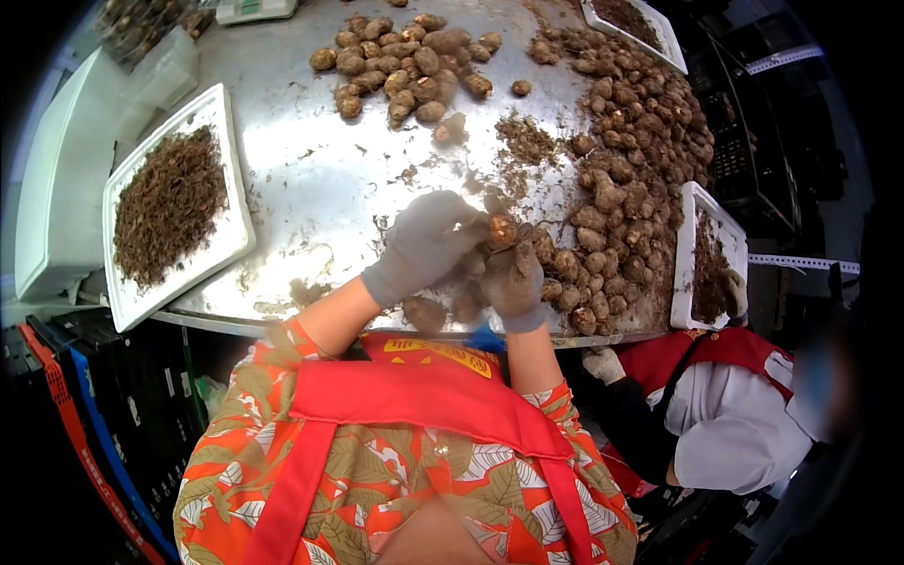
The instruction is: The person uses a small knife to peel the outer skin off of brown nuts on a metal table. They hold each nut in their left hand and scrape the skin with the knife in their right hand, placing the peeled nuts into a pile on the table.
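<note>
My left hand [427, 244], in a grey glove, is bent near the middle of the metal table [296, 183]; whether its fingers hold anything cannot be told. Beside it, my right hand [514, 279], gloved too, grips a brown taro corm [502, 230] with a pale orange patch. A loose group of taro corms [424, 63] lies at the table's far side. On the right spreads a large heap of hairy taro corms [628, 176], reaching close to my right hand. A few blurred corms [424, 313] lie below my hands at the near edge.
A white foam tray [236, 191] of brown fibrous scrapings stands on the left, beside a white foam box [63, 176]. Scrapings [526, 141] dot the table. Further foam trays [681, 282] [667, 42] edge the heap. A co-worker [727, 417] is at the lower right, one gloved hand at a tray.
</note>
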Motion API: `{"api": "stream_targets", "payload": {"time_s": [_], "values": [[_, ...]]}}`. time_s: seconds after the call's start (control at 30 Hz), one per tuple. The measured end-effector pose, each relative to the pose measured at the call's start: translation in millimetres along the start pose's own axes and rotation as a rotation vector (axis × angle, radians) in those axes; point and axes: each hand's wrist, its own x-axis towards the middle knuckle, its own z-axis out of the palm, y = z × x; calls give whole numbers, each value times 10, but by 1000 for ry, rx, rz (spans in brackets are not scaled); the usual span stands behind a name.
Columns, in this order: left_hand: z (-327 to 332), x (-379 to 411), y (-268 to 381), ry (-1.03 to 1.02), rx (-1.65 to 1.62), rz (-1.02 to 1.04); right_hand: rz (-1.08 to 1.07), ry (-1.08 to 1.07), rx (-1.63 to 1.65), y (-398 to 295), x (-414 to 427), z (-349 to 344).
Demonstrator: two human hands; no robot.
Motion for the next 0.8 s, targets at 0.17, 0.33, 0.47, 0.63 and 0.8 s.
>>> {"api": "stream_targets", "payload": {"time_s": [0.17, 0.33, 0.47, 0.63, 0.8], "values": [[-26, 0, 36, 7, -59, -148, -94, 27, -256, -24, 0, 53], [-65, 48, 35, -96, -129, -257, -139, 10, -172, -12, -14, 61], [22, 34, 35, -167, -20, -274, -426, 261, -1105, 48, -7, 288], [217, -97, 152, -287, -6, -200, -366, 202, -727, 1, 53, 10], [27, -25, 52, -188, 49, -290, -9, -203, 243, -60, -38, -649]]}}
